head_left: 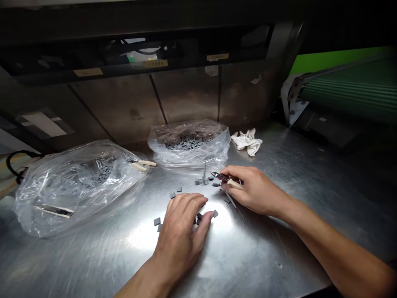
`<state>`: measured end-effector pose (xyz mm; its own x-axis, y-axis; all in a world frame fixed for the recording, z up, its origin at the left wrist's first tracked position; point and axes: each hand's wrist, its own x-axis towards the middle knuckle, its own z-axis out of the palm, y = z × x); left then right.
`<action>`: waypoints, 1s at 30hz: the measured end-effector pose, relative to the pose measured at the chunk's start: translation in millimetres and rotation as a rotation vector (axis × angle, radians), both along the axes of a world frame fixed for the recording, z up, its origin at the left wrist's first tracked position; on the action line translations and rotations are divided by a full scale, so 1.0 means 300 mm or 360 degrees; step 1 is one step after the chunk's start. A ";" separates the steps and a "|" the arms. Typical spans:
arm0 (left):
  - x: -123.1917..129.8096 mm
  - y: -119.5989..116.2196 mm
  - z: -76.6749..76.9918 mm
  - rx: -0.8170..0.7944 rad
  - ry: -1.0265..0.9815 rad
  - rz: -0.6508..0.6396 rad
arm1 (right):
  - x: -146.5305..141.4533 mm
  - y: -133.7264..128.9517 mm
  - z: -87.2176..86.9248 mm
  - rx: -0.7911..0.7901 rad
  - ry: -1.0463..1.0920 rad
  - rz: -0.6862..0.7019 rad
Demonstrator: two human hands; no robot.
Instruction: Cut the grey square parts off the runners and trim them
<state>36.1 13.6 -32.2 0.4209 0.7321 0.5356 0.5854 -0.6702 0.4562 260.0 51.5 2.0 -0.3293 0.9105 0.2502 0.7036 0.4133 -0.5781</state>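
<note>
My right hand [254, 190] is shut on a pair of side cutters [221, 177] with cream handles and dark steel jaws pointing left. Just beyond the jaws stands a small grey moulded runner [203, 179]. My left hand [181, 231] lies palm down on the steel table [263, 248], fingers apart, among several small grey blocks [157, 221]. Another grey block [215, 213] sits at its fingertips, and others are partly hidden under the fingers. Nothing is clearly held in that hand.
Behind my hands lie a clear plastic bag of grey blocks [189, 142] and a larger bag [74, 186]. Cream-handled cutters [142, 164] rest on the larger bag's edge. White gloves [247, 141] lie at the back. A green conveyor [347, 87] runs at upper right.
</note>
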 end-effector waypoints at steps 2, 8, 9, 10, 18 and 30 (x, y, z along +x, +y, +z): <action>0.005 -0.009 0.007 -0.0150 -0.0136 0.0040 | -0.007 -0.018 0.027 -0.0132 0.0101 0.0119; 0.016 -0.029 0.050 -0.0826 -0.0470 0.0040 | -0.048 -0.045 0.059 -0.0631 0.0403 0.0419; 0.017 -0.030 0.059 -0.1003 -0.0557 0.0060 | -0.053 -0.045 0.060 -0.0648 0.0427 0.0402; 0.018 -0.030 0.067 -0.1197 -0.0665 0.0080 | -0.054 -0.045 0.061 -0.0637 0.0448 0.0356; 0.003 -0.010 0.097 -0.2020 -0.1508 0.0246 | 0.029 -0.071 0.103 -0.0575 0.0305 0.0215; -0.001 -0.019 0.086 -0.1914 -0.1595 0.0216 | -0.046 -0.099 0.058 -0.0500 0.0039 0.0276</action>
